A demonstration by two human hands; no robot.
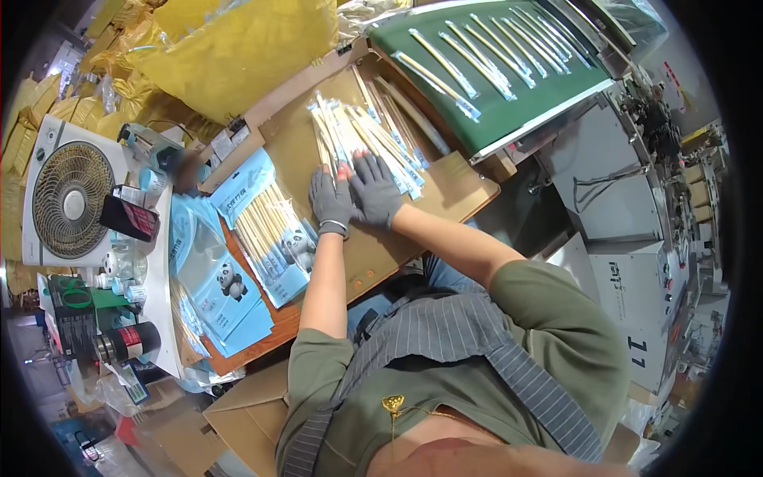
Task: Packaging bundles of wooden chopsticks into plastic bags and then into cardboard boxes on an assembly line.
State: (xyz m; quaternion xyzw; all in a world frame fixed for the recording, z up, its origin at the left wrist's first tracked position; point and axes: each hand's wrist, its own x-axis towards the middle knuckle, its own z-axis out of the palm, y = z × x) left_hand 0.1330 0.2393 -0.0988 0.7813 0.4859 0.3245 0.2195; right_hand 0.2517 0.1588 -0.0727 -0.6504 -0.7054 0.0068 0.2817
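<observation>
A loose pile of wrapped chopsticks (350, 135) lies on the brown board in front of me. My left hand (330, 201), in a grey glove with some fingertips bare, rests at the pile's near end with its fingers stretched forward. Close beside it, my right hand (376, 189), gloved alike, lies with extended fingers against the same near ends. Neither hand is closed around a chopstick. Left of my hands is a clear-and-blue bag (270, 226) full of wrapped chopsticks, printed with a panda. Flat blue panda bags (218, 282) are stacked beside it.
At the far right, a green conveyor belt (493, 111) carries several spaced, wrapped chopsticks. A white fan (74, 203), a phone (129, 217) and a dark jar (127, 342) stand at the left. Yellow sacking (238, 56) fills the back; a cardboard box (250, 405) is low at the left.
</observation>
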